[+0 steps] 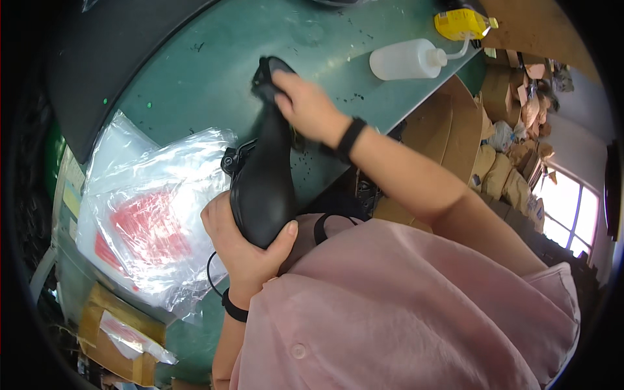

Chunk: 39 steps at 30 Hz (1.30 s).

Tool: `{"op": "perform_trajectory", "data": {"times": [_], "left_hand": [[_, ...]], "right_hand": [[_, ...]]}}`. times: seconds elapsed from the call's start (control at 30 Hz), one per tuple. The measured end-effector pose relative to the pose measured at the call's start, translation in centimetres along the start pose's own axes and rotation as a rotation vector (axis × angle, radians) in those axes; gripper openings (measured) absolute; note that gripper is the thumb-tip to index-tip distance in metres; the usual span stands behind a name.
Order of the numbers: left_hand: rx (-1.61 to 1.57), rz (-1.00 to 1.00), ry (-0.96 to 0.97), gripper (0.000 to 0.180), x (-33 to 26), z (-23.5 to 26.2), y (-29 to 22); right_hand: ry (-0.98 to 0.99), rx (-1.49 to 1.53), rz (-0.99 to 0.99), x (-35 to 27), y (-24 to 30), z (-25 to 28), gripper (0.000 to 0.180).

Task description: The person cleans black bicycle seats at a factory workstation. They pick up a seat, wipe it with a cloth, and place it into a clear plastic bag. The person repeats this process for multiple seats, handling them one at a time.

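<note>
A glossy black bicycle saddle (265, 185) is held slantwise over the table's near edge, its broad rounded end toward me. Around that broad end wraps my left hand (244, 247), the thumb on the right side and fingers on the left. At the far, narrow end my right hand (309, 110) is closed, slightly blurred, against a dark part (276, 68); whether this is the saddle's nose or a separate piece I cannot tell. From the saddle's left side sticks out a black metal clamp (231, 161) with a round bolt. Both wrists wear black bands.
Clear plastic bags (156, 221) with red printing lie left of the saddle on the green table (208, 71). A white squeeze bottle (406, 60) and a yellow bottle (461, 25) lie farther right. A cardboard box (123, 328) sits lower left; cartons (442, 130) stand beyond the table's right edge.
</note>
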<state>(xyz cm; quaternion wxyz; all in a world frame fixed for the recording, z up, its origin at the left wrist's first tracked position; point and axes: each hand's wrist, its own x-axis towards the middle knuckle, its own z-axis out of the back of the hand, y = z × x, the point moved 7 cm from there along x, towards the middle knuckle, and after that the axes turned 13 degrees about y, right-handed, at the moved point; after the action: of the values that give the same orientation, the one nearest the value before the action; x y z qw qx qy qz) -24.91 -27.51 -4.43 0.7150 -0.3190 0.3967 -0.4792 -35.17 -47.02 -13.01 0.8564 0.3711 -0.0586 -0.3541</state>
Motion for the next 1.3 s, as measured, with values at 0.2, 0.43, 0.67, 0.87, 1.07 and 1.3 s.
{"op": "perform_trajectory", "data": {"times": [0.2,0.43,0.67,0.87,1.07,1.3], "left_hand": [[-0.295,0.145,0.069,0.076,0.2,1.3,2.8],[-0.782,0.259,0.039,0.078,1.3,2.3,5.2],[-0.798,0.195,0.112,0.072,1.8,2.5,5.5],[-0.869,0.188,0.124,0.066,1.9,2.3,6.4],[-0.854,0.153,0.133,0.062,1.9,2.6,6.1],[0.071,0.0,0.052,0.049,-0.6,3.0,0.0]], "right_hand": [[0.076,0.127,-0.128,1.1,-1.9,1.1,0.024],[-0.07,-0.037,0.213,-2.1,5.9,-0.9,0.027],[-0.106,0.067,-0.002,3.7,-1.3,1.0,0.019],[-0.117,0.098,0.432,-1.9,10.1,0.0,0.025],[-0.17,-0.103,0.144,5.1,0.5,0.0,0.016],[-0.424,-0.167,0.236,3.7,1.5,8.4,0.03]]}}
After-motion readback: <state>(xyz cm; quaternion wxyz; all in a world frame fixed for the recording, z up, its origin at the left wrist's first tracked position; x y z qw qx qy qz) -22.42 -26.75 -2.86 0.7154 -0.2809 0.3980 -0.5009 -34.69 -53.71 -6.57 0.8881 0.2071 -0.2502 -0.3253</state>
